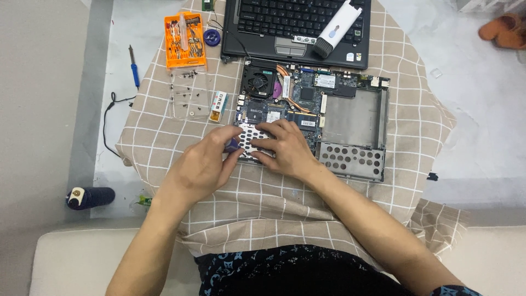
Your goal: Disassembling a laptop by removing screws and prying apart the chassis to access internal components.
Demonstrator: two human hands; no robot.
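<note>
An opened laptop base (353,118) with bare circuit board and fan (258,81) lies on a checked beige cloth (274,192). My left hand (205,164) is closed around a small blue-handled screwdriver (232,145), its tip at the left edge of a perforated metal drive caddy (253,141). My right hand (285,148) lies flat on that caddy, fingers spread and pressing down on it. Both hands hide most of the caddy.
A black laptop keyboard part (274,24) with a white cylindrical tool (337,28) lies at the far side. An orange bit case (184,39), a clear lid with screws (188,98) and a small pack (218,105) sit left. A soldering iron (133,67) and a dark bottle (90,197) lie on the floor.
</note>
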